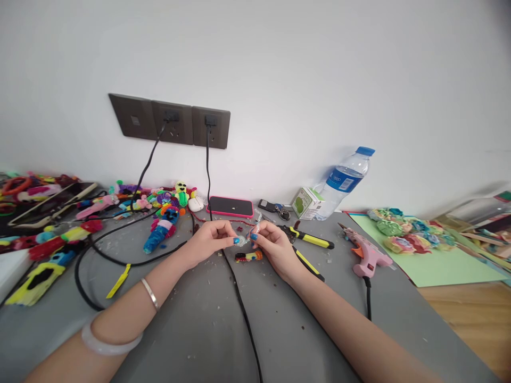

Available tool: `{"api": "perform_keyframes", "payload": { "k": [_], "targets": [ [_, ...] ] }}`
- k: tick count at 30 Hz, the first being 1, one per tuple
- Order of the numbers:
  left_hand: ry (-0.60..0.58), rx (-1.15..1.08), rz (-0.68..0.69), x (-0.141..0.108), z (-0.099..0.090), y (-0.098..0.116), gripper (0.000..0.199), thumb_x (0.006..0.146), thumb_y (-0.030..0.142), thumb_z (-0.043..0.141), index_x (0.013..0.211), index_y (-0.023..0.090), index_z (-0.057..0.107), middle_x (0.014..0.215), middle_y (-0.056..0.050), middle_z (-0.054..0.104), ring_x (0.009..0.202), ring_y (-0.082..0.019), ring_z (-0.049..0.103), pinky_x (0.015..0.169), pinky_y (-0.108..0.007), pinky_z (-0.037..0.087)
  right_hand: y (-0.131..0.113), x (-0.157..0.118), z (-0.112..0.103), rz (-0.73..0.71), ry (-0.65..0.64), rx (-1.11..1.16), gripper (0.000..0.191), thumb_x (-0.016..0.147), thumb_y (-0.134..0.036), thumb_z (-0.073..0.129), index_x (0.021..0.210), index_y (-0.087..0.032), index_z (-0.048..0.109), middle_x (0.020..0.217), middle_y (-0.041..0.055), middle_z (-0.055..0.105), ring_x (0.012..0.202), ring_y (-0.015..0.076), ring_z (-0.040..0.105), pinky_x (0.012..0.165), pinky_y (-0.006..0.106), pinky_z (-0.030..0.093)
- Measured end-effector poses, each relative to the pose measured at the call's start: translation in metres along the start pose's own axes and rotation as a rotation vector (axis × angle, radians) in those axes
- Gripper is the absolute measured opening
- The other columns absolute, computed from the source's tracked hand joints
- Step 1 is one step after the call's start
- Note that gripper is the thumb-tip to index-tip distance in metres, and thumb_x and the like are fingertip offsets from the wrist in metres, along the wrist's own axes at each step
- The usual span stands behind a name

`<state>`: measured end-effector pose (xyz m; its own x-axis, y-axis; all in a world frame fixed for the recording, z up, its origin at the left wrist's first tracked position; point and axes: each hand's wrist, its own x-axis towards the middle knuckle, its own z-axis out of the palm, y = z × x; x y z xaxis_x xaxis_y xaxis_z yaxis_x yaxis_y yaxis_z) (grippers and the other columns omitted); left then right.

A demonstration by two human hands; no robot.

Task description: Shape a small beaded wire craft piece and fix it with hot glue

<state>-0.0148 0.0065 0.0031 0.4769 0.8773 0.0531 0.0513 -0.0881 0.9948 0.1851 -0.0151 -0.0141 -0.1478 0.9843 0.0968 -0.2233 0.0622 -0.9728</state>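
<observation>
Over the grey table (199,319), my left hand (211,240) pinches one part of a silvery, glittery pipe cleaner (242,241) between thumb and finger. My right hand (273,246) grips the same strand just to the right, and a loose bit of it sticks up above those fingers. The fingertips partly hide how the strand is bent. Just below the hands lies a small black, yellow and orange fuzzy piece (248,256). Beside my right hand are yellow-and-black pliers (313,239), their jaws partly out of sight behind it.
A pink glue gun (369,258) lies at right, near crinkled paper flowers (415,231). Behind stand a water bottle (343,181) and a small box (306,203), beside a pink-edged phone (230,207). Colourful pipe-cleaner figures (162,229) crowd the left. A black cable (239,298) crosses the table.
</observation>
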Motion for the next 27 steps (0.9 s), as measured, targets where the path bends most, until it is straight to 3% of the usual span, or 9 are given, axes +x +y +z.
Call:
{"api": "perform_keyframes", "payload": {
  "k": [13, 27],
  "targets": [
    [0.153, -0.142, -0.046, 0.0026, 0.0005, -0.0045, 0.036, 0.08, 0.052, 0.066, 0.09, 0.017, 0.071, 0.073, -0.002, 0.061, 0.062, -0.013, 0.05, 0.061, -0.027, 0.041, -0.0048, 0.0005, 0.0014, 0.029, 0.062, 0.116, 0.027, 0.069, -0.04, 0.082, 0.074, -0.022, 0.062, 0.08, -0.0001, 0.063, 0.066, 0.0113, 0.052, 0.06, 0.023, 0.047],
    [0.117, -0.086, -0.028, 0.0025, 0.0016, -0.0044, 0.025, 0.075, 0.041, 0.073, 0.079, 0.017, 0.069, 0.08, -0.002, 0.063, 0.068, -0.013, 0.049, 0.061, -0.024, 0.042, -0.0023, 0.0001, 0.0007, 0.021, 0.007, 0.09, 0.022, 0.074, -0.037, 0.079, 0.076, -0.022, 0.064, 0.082, -0.0006, 0.063, 0.067, 0.0108, 0.053, 0.062, 0.023, 0.047]
  ]
}}
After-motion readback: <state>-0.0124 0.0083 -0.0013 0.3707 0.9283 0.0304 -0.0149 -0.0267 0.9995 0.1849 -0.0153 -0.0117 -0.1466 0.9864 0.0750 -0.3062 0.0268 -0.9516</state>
